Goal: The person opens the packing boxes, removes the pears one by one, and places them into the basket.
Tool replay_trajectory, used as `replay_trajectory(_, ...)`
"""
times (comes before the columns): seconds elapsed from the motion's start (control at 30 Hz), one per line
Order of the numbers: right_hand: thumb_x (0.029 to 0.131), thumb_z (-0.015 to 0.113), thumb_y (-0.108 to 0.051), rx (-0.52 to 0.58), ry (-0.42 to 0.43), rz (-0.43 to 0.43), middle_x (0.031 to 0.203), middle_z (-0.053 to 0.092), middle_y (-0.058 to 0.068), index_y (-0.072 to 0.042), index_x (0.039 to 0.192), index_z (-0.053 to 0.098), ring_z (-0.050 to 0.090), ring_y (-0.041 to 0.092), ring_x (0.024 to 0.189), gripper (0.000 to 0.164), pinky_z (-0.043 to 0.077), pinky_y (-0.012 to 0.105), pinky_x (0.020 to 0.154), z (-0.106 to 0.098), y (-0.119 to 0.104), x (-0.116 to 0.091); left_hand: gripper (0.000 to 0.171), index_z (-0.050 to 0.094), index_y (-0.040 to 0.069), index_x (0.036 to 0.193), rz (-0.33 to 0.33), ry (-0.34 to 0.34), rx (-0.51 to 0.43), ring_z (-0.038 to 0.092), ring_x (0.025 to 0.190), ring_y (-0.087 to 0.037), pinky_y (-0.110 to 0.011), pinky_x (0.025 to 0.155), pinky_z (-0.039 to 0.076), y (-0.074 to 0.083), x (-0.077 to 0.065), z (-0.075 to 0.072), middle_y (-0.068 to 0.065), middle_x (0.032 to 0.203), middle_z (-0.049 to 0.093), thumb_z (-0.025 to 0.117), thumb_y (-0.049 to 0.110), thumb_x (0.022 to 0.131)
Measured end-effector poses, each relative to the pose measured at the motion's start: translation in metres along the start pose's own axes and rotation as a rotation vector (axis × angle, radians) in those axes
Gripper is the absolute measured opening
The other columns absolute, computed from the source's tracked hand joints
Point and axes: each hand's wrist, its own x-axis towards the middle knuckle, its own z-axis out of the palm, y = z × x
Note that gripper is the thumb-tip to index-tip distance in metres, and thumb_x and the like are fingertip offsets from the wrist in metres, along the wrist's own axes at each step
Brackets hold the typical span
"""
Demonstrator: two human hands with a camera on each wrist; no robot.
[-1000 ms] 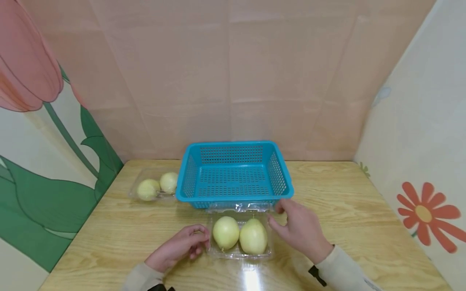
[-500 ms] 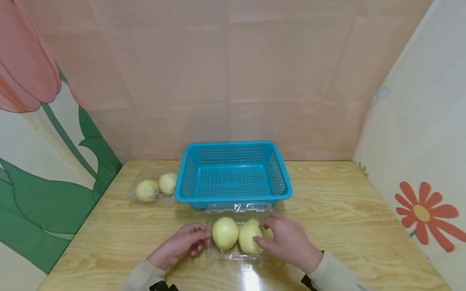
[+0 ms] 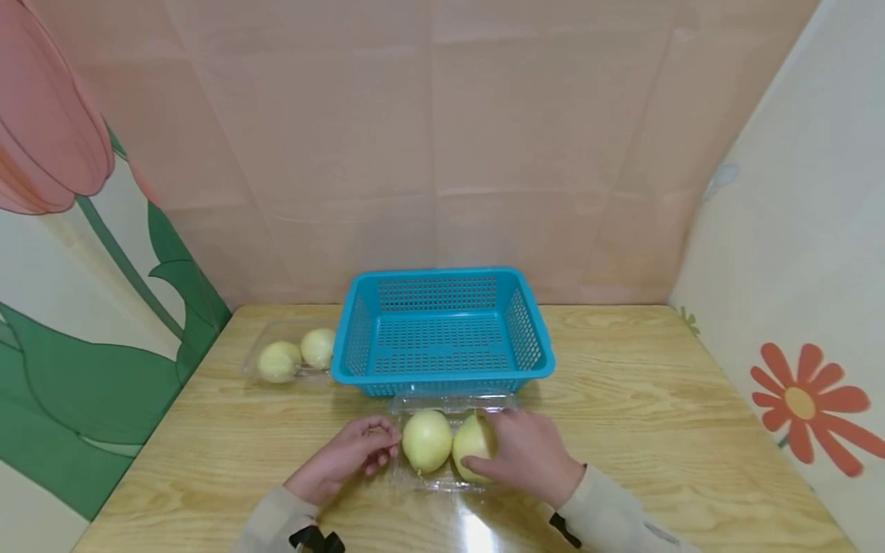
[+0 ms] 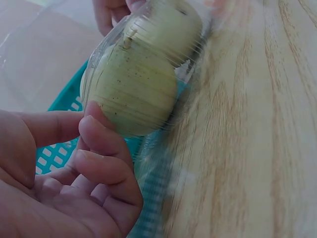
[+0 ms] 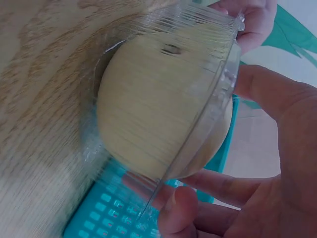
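Two pale yellow-green pears lie side by side in a clear plastic clamshell box (image 3: 442, 485) in the head view, its lid folded back toward the basket. My left hand (image 3: 346, 457) pinches the box's left rim between thumb and fingers; the left wrist view shows this pinch close beside the left pear (image 4: 133, 91). Over the right pear (image 3: 472, 449) my right hand (image 3: 532, 455) is spread, thumb on its near side and fingers on its far side. The right wrist view has this pear within the box wall, the right thumb and fingers (image 5: 228, 186) curved around its top.
Behind the box stands a blue perforated basket (image 3: 442, 380) with nothing in it. To its left, a second clear box (image 3: 256, 365) holds two more pears (image 3: 280, 362). All of this is on a wood-grain table (image 3: 622, 399), with a pinkish backdrop behind.
My right hand has moved left from the box's right rim onto the right pear and closed around it. The left hand has stayed at the left rim.
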Motion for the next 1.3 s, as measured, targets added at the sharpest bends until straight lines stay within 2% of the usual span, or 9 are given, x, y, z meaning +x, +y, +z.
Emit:
replay_trajectory(0.23, 0.068, 0.081, -0.060, 0.025, -0.046, 0.050, 0.071, 0.057, -0.005, -0.012, 0.108, 0.069, 0.048, 0.011, 0.062, 0.064, 0.037, 0.028, 0.045, -0.001, -0.005, 0.006, 0.016, 0.057, 0.000, 0.103, 0.010, -0.011, -0.015, 0.051, 0.066, -0.009, -0.017, 0.053, 0.039, 0.004, 0.000, -0.001, -0.002, 0.082, 0.063, 0.059, 0.015, 0.098)
replay_trajectory(0.47, 0.060, 0.082, -0.060, 0.037, -0.084, 0.085, 0.068, 0.054, -0.004, -0.012, 0.089, 0.063, 0.049, 0.013, 0.061, 0.060, 0.040, 0.031, 0.047, 0.004, -0.006, 0.009, 0.014, 0.056, -0.001, 0.105, 0.020, 0.005, -0.024, 0.052, 0.066, -0.008, -0.017, 0.051, 0.038, 0.004, 0.000, 0.000, -0.002, 0.081, 0.062, 0.057, 0.012, 0.099)
replay_trajectory(0.57, 0.060, 0.083, -0.057, 0.064, -0.108, 0.090, 0.068, 0.052, -0.004, -0.012, 0.088, 0.061, 0.048, 0.013, 0.060, 0.057, 0.039, 0.031, 0.048, 0.004, -0.007, 0.009, 0.015, 0.056, -0.001, 0.105, 0.021, 0.000, -0.025, 0.052, 0.066, -0.008, -0.017, 0.051, 0.039, 0.003, -0.001, 0.000, -0.002, 0.081, 0.062, 0.057, 0.013, 0.099)
replay_trajectory(0.7, 0.059, 0.085, -0.051, 0.118, -0.127, 0.092, 0.071, 0.054, -0.003, -0.009, 0.096, 0.062, 0.049, 0.013, 0.061, 0.061, 0.041, 0.031, 0.049, 0.005, -0.007, 0.009, 0.016, 0.056, 0.000, 0.105, 0.024, -0.018, -0.026, 0.053, 0.066, -0.008, -0.018, 0.051, 0.039, 0.002, -0.001, -0.001, -0.001, 0.081, 0.062, 0.058, 0.015, 0.099)
replay_trajectory(0.97, 0.060, 0.086, -0.050, 0.212, -0.119, 0.111, 0.087, 0.065, 0.001, -0.003, 0.120, 0.062, 0.056, 0.014, 0.071, 0.080, 0.048, 0.034, 0.058, 0.003, -0.002, 0.005, 0.016, 0.057, 0.001, 0.103, 0.019, -0.022, -0.005, 0.054, 0.066, -0.009, -0.018, 0.052, 0.040, 0.000, -0.002, -0.001, -0.001, 0.081, 0.064, 0.060, 0.016, 0.098)
replay_trajectory(1.3, 0.059, 0.088, -0.049, 0.339, -0.111, 0.112, 0.094, 0.067, -0.001, -0.005, 0.125, 0.061, 0.058, 0.011, 0.075, 0.083, 0.048, 0.031, 0.060, -0.012, 0.002, -0.004, 0.016, 0.057, 0.002, 0.101, 0.016, -0.023, 0.000, 0.054, 0.067, -0.010, -0.018, 0.052, 0.041, -0.004, -0.006, 0.001, -0.001, 0.082, 0.063, 0.061, 0.017, 0.098)
